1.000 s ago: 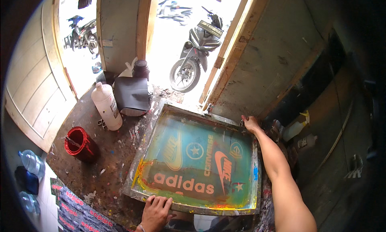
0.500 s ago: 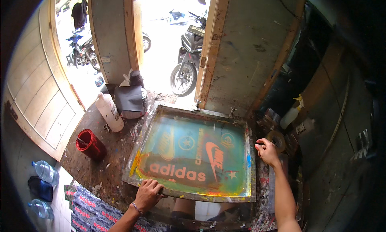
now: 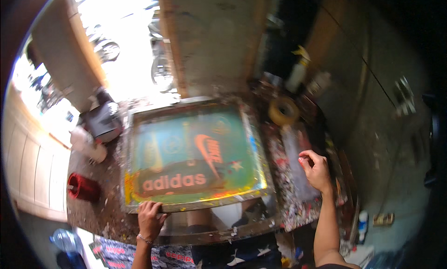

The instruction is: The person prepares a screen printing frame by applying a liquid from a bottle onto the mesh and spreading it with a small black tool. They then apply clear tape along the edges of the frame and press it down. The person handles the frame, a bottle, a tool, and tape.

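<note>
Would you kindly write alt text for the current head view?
A person's left hand holds the near edge of a framed printing screen over a stained worktable; the right hand hovers to the screen's right, near a tape roll.

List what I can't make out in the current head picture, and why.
All in the head view:
- Right hand: whether it holds anything small; blur and its curled shape hide this.
- Left hand: whether it reaches under the screen frame; hand and frame cover that.
- Faint designs: details lost to blur.
- Red container: contents unclear, blurred.
- Motorcycle outside: partly hidden by the doorpost.
- Patterned sheet: cut off by the lower edge.
</note>
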Demonstrator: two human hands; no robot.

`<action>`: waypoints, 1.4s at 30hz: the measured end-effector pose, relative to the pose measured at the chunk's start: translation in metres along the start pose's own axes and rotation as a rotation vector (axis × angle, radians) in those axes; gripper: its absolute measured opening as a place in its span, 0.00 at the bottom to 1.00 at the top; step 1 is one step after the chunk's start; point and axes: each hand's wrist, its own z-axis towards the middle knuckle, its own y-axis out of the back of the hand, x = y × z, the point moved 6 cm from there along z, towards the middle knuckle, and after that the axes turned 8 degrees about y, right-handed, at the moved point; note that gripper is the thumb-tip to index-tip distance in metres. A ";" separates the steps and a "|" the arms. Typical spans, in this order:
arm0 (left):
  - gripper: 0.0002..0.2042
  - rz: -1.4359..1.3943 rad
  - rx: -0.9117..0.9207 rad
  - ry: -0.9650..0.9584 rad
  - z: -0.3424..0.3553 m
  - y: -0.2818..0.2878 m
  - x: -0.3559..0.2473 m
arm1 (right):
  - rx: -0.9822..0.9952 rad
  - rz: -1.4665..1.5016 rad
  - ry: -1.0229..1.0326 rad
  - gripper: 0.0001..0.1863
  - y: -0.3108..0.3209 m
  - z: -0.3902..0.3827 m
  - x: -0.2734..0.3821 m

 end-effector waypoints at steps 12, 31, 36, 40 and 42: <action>0.28 -0.181 0.077 -0.177 0.017 -0.038 -0.162 | -0.238 0.148 -0.264 0.06 0.058 -0.157 -0.037; 0.12 -0.339 -0.061 -0.152 -0.030 -0.030 -0.256 | -0.162 -0.049 -0.472 0.04 0.060 -0.082 -0.263; 0.12 -0.382 -0.023 -0.185 -0.031 -0.029 -0.286 | -0.262 0.070 -0.329 0.03 0.091 -0.082 -0.253; 0.11 -0.439 -0.015 -0.252 -0.026 -0.024 -0.315 | -0.271 0.261 -0.281 0.05 0.130 -0.073 -0.224; 0.12 -0.501 0.001 -0.296 -0.022 -0.023 -0.331 | -0.219 0.186 -0.274 0.06 0.146 -0.065 -0.207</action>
